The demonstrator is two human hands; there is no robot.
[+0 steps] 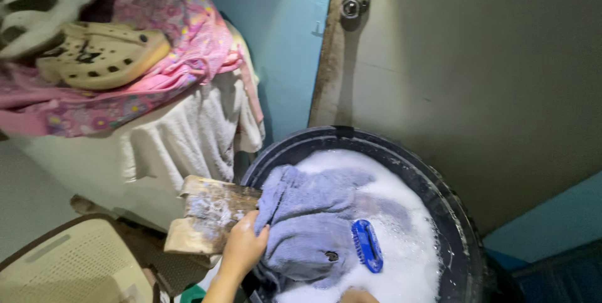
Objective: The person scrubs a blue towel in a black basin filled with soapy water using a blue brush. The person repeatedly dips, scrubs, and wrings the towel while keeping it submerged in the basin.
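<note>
A grey-blue wet garment [307, 215] is spread over a worn wooden washboard [210, 215] that leans on the rim of a black tub [451, 215] full of suds. My left hand [243, 248] grips the garment's left edge against the board. A blue scrub brush [367, 245] lies loose on the cloth, just right of a dark button. Only a sliver of my right hand [359, 295] shows at the bottom edge, below the brush, touching the cloth; its fingers are hidden.
A pile of pink and white laundry [182, 90] with cream foam clogs [103, 55] on top sits at the upper left. A cream plastic chair [75, 265] is at the lower left. A door with a round knob [355, 0] stands behind the tub.
</note>
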